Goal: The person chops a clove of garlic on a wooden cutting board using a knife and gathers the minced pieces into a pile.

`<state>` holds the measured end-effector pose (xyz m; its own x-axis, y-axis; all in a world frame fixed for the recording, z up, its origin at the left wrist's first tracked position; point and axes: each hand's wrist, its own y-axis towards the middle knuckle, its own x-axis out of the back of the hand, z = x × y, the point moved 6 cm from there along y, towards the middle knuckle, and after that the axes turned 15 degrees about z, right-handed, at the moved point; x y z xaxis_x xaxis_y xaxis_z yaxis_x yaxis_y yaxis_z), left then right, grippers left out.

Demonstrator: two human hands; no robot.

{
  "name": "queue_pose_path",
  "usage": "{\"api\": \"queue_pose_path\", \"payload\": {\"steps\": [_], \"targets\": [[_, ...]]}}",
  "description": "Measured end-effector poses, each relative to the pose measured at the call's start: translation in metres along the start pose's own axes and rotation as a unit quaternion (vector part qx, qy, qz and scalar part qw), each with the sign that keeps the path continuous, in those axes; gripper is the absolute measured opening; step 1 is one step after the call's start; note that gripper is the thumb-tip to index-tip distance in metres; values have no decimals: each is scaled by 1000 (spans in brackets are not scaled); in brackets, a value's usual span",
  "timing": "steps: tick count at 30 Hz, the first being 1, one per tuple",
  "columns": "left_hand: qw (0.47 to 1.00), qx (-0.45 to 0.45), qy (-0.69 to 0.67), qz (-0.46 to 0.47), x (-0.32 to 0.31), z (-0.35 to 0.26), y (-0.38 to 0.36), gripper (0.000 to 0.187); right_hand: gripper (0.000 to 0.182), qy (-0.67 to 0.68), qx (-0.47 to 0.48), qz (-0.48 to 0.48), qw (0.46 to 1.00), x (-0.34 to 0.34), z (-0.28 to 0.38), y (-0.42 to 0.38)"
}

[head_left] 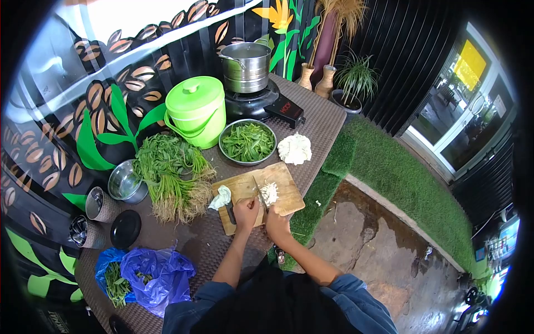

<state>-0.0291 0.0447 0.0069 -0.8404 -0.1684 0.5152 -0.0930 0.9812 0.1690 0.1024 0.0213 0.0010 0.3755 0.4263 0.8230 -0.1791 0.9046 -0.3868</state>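
Note:
A knife [258, 187] points away from me over the wooden cutting board [233, 186], its handle end in my closed right hand [277, 224]. Just left of the blade, my left hand [246, 212] is closed, fingertips near the knife; what it holds is too small to name. Chopped white pieces [270, 193] lie in a small heap right of the blade. A pale green cloth or leaf-like piece [221, 198] rests on the board's left edge. Beyond the board is a white, lumpy mass [295, 149].
A bowl of cut greens [247, 142], rooted greens [167, 167], a green lidded bucket [196, 111] and a metal bowl [128, 182] stand around the board. Farther back, a steel pot [246, 67] sits on a stove [283, 108]. Blue plastic bags [158, 278] lie near left.

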Motion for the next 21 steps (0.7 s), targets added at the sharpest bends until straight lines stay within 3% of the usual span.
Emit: {"api": "queue_pose_path", "payload": {"steps": [4,7,11,13,14,16,21], "targets": [[995,-51,-71,-45,-1,-4,-5,13,35,13,31,24,999,12,-7,10],[992,-94,-83,-24,0,-13,-8,14,35,0,31,39,999,28,-7,5],[994,-91,-68,-7,-1,-11,-7,16,36,12,8,39,999,18,-6,-9],[980,-59,-188,-7,-8,1,-4,16,35,5,17,20,1000,8,-6,-7],[980,-59,-188,-7,-10,4,-5,16,35,-1,29,0,1000,7,-6,-5],[995,-79,-64,-8,-2,-11,-8,15,35,1,46,2,999,12,-7,-1],[995,-88,-38,-1,-9,2,-5,13,36,-5,67,51,996,39,-12,11]]}}
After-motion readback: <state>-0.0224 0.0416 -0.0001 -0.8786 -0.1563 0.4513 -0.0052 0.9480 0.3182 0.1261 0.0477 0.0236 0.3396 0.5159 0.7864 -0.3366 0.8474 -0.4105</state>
